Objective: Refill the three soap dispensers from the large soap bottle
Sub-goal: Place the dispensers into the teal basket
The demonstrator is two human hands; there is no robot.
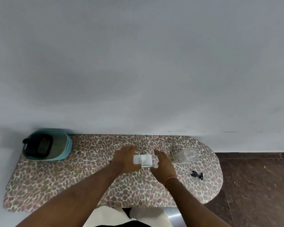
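Note:
A white square soap dispenser (142,159) with a pump on top stands in the middle of the leopard-print table (82,174). My left hand (125,158) wraps its left side, thumb at the near edge. My right hand (162,164) is just right of it, fingers spread, touching or nearly touching its side. A clear bottle (185,155) with an uncapped mouth stands to the right. Its black pump head with a clear tube (196,174) lies on the table beside it.
A teal basket (47,145) holding dark objects sits at the table's far left corner, against the grey wall. The table's right end is rounded, with dark brown floor (256,185) beyond it. A white cloth shows at the near edge.

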